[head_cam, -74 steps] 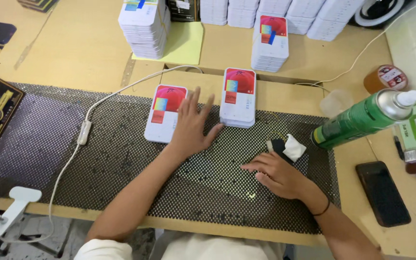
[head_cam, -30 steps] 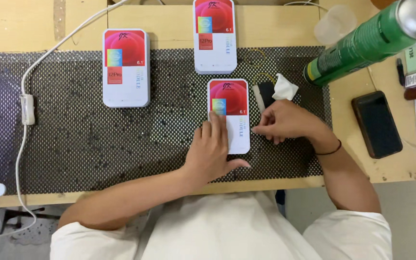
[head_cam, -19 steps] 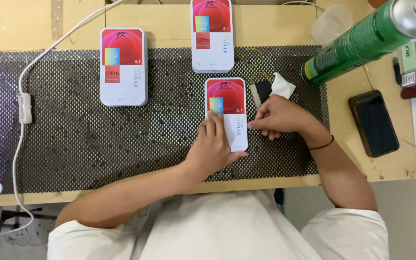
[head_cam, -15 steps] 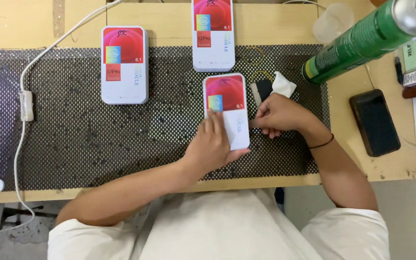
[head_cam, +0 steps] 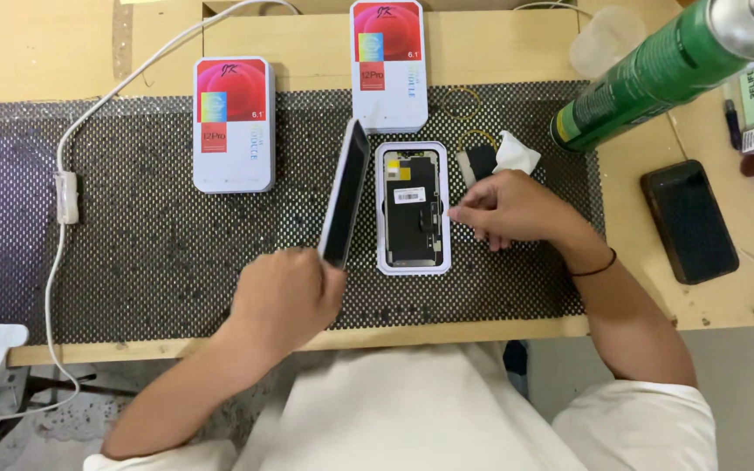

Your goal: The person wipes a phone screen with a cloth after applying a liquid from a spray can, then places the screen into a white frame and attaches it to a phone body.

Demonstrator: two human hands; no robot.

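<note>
While the box lid (head_cam: 345, 194) is held tilted on edge by the left hand (head_cam: 285, 296), the right hand (head_cam: 512, 209) is seen pinched at the open white tray (head_cam: 412, 208), in which a dark screen part lies on the black mat (head_cam: 133, 253); beyond, two closed white-and-red boxes (head_cam: 233, 124) are noted; a green can (head_cam: 656, 74) lies right.

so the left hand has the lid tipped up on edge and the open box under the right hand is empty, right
Not quite. The left hand does hold the lid tipped up on edge, but the open box by the right hand is not empty: a dark phone screen part lies in it. The head view shows this.
</note>
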